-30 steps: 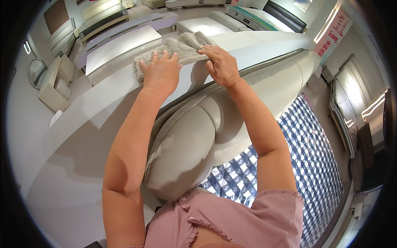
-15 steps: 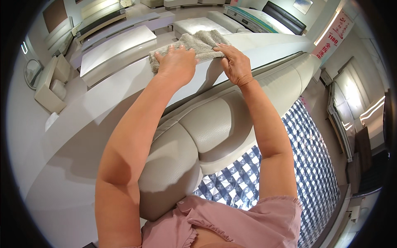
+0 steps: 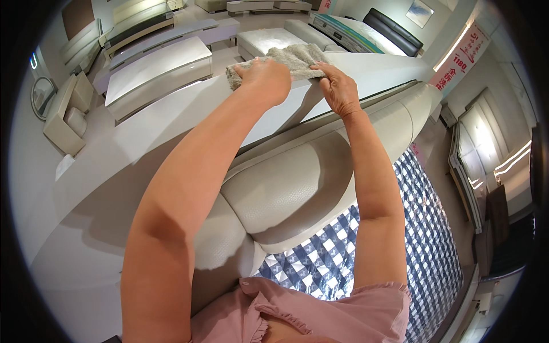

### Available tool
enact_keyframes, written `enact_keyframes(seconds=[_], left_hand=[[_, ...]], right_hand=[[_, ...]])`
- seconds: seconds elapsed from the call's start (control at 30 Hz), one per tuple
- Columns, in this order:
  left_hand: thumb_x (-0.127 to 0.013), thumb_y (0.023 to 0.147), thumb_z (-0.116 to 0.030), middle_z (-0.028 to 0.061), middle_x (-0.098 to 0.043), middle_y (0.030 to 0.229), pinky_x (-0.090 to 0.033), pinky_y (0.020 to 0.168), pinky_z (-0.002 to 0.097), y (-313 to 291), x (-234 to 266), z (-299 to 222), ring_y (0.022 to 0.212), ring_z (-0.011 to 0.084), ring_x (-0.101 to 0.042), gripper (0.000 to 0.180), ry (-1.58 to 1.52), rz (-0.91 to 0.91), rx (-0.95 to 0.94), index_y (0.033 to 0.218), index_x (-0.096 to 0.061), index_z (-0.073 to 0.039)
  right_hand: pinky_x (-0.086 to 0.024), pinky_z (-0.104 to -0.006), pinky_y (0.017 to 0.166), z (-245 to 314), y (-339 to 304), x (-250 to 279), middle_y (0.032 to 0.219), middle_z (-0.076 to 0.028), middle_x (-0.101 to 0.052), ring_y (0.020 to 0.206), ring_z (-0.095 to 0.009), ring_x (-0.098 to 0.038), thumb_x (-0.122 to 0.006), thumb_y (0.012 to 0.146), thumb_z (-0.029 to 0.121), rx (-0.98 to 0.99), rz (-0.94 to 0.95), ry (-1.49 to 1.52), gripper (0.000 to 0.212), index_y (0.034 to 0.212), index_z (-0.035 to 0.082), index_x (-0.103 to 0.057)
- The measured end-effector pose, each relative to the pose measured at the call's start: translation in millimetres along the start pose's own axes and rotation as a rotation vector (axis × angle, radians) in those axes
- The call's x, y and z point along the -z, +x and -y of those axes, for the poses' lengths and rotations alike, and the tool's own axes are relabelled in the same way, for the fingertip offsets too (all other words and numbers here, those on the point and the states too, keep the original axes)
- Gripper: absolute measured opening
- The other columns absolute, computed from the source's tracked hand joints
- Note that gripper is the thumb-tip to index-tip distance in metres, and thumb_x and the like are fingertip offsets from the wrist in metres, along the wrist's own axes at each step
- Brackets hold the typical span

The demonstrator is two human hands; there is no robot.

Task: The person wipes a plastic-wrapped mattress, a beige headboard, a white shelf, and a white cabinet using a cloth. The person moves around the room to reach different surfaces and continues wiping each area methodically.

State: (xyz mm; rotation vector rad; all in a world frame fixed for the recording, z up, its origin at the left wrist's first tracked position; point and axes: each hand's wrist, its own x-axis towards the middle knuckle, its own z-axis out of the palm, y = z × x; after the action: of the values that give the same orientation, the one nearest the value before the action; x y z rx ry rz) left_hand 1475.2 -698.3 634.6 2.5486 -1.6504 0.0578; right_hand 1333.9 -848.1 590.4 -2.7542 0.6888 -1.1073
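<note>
A grey-beige fluffy cloth [image 3: 299, 57] lies bunched on the top of a white partition ledge [image 3: 377, 66]. My left hand [image 3: 267, 79] presses down on the cloth's left part, its fingers curled into the fabric. At the cloth's right end, my right hand [image 3: 338, 90] has the edge between fingers and thumb. Both arms reach forward over the padded beige leather headboard [image 3: 289, 186], which stands against the near side of the ledge. The underside of the cloth is hidden.
A blue-and-white checkered mattress [image 3: 432, 228] lies on the near side of the headboard. Beyond the ledge stand a low white table [image 3: 160, 71], a pale upholstered bench [image 3: 263, 41] and a bed with a black headboard [image 3: 394, 28]. A red-and-white sign [image 3: 462, 56] hangs at the right.
Both hands have slid to the right along the ledge with the cloth. My left hand is now more curled and nearer to my right hand.
</note>
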Motion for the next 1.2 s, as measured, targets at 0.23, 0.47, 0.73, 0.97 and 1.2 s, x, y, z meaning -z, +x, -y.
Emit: enact_keyframes(seconds=[0.23,0.47,0.73,0.97,1.2], left_hand=[[-0.043,0.103,-0.035,0.0097,-0.051,0.138,-0.031,0.105,0.0711,36,-4,-22,0.131,0.0318,-0.046,0.036,-0.036,0.023,-0.025,0.121,-0.063,-0.011],[-0.059,0.086,-0.008,0.0186,-0.048,0.143,-0.016,0.107,0.0763,66,-8,-50,0.143,0.0402,-0.031,0.035,-0.156,0.029,-0.043,0.120,-0.067,-0.010],[-0.059,0.085,-0.008,0.0167,-0.042,0.149,-0.013,0.107,0.0773,84,-9,-67,0.143,0.0399,-0.029,0.041,-0.157,0.065,-0.030,0.126,-0.065,-0.014],[-0.049,0.096,-0.017,0.0132,-0.053,0.139,-0.017,0.107,0.0764,76,-9,-69,0.140,0.0361,-0.035,0.031,-0.173,0.002,-0.066,0.122,-0.065,-0.011],[-0.052,0.089,-0.012,0.0146,-0.053,0.140,-0.015,0.107,0.0760,62,-11,-66,0.142,0.0347,-0.034,0.034,-0.210,-0.020,-0.172,0.120,-0.067,-0.008]], right_hand=[[-0.048,-0.0348,0.099,-31,14,10,0.128,-0.002,-0.063,0.117,-0.024,-0.059,-0.047,0.086,0.017,-0.087,0.060,-0.018,0.038,0.116,0.022,-0.069],[-0.046,-0.0361,0.100,-65,22,16,0.130,-0.002,-0.062,0.116,-0.027,-0.059,-0.044,0.087,0.020,-0.176,0.076,-0.033,0.039,0.117,0.023,-0.069],[-0.045,-0.0359,0.099,-88,30,8,0.125,-0.006,-0.065,0.114,-0.030,-0.060,-0.044,0.087,0.022,-0.290,0.021,0.063,0.038,0.114,0.021,-0.070],[-0.046,-0.0405,0.095,-84,33,3,0.113,-0.017,-0.067,0.106,-0.037,-0.062,-0.042,0.089,0.031,-0.360,-0.051,-0.054,0.040,0.116,0.017,-0.069],[-0.047,-0.0383,0.086,-86,23,10,0.099,-0.015,-0.070,0.092,-0.031,-0.063,-0.040,0.090,0.033,-0.354,-0.078,0.252,0.044,0.114,0.007,-0.068]])
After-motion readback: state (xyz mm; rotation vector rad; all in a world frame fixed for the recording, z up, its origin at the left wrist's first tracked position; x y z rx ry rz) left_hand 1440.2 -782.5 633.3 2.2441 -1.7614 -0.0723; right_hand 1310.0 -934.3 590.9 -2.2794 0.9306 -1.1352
